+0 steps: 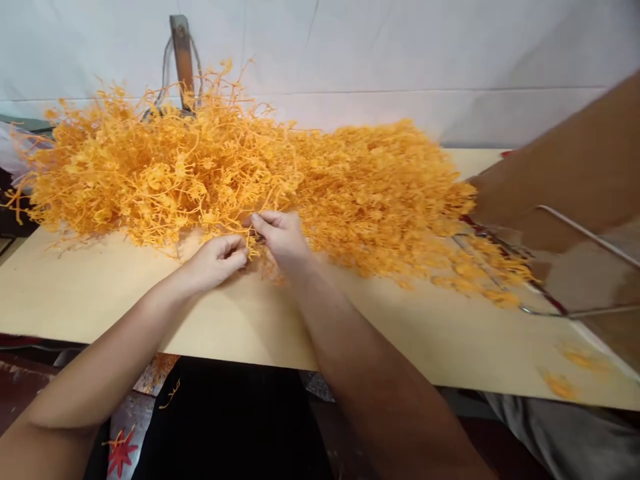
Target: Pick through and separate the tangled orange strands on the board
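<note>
A large heap of orange artificial flower sprigs (165,180), thin-stemmed and branching, lies across the table. At its front edge my left hand (220,260) is closed in a pinch, with a small orange sprig (253,248) at its fingertips. Just right of it and slightly higher, my right hand (283,237) pinches the same small piece between thumb and forefinger. Something small and dark shows under the right fingers; I cannot make out what it is. Nearer the right side lies a denser bunch of orange sprigs (370,200), close behind my right hand.
The pale tabletop (240,320) ends close to my lap. A brown cardboard box (565,167) leans at the right, with a bent metal rod (590,233) before it. Behind the heap an upright metal bar (183,63) stands against the white wall (350,53).
</note>
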A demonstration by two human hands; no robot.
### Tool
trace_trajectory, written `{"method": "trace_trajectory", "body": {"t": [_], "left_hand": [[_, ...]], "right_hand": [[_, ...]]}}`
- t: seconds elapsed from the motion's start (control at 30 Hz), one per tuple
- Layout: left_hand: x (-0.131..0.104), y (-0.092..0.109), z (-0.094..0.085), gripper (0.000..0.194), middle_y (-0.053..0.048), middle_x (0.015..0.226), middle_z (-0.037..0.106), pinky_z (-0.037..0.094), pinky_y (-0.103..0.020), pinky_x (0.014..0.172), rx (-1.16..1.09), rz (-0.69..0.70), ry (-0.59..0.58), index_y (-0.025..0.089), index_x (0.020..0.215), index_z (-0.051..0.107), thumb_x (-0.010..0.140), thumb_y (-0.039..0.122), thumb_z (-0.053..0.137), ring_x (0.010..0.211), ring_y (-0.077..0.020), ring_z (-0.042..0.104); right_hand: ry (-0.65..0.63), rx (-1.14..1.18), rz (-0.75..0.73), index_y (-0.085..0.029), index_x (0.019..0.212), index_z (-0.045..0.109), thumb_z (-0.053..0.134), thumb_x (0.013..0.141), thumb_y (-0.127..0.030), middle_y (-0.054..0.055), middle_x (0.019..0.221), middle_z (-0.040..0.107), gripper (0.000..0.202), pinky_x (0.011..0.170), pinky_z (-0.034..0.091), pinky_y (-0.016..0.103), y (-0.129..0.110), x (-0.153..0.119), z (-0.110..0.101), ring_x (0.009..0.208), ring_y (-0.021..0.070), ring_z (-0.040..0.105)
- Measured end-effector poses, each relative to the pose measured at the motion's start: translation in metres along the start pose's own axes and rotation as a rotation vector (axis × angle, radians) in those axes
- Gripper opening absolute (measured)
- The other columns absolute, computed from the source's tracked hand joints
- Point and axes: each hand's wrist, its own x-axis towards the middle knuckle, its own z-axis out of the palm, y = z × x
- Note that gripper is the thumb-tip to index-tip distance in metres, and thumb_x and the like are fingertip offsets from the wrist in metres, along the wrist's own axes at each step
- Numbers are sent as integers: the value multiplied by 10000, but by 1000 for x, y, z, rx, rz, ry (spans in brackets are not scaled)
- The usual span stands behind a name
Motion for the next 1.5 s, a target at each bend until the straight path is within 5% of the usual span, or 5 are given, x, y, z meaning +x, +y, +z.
{"method": "trace_trajectory", "body": {"t": [0.77,1.0,1.13,1.27,1.5], "left_hand": [[-2,5,-13,209,29,492,481,292,-187,402,-154,-127,-139,179,626,362,742,317,467,423,-56,411],[2,9,-5,195,28,457,494,251,-153,356,-303,-254,-2,165,621,367,774,260,440,369,-41,412],[7,13,1,69,-4,538,579,307,-147,370,-319,-351,139,145,702,433,761,173,456,415,-56,496],[10,9,3,137,48,456,473,275,-153,365,-228,-288,199,148,634,421,763,104,412,364,-32,396],[11,-8,1,238,66,460,384,259,-182,453,-87,-61,110,145,591,436,772,275,521,433,-32,322]], "right_hand": [[91,-49,20,-171,579,486,501,754,-292,-65,489,373,213,508,283,208,28,21,15,488,57,341],[123,40,18,-172,588,446,487,783,-259,-70,488,348,218,458,244,202,23,20,10,453,46,297],[-25,143,50,-169,614,441,542,775,-370,-59,523,411,276,447,276,191,12,14,0,460,42,355],[-174,75,2,-167,605,427,604,671,-533,-64,530,389,411,467,289,195,6,6,-3,491,42,361],[-259,-12,-31,-160,562,416,626,650,-511,-72,505,362,418,469,266,201,14,5,0,491,37,330]]}}
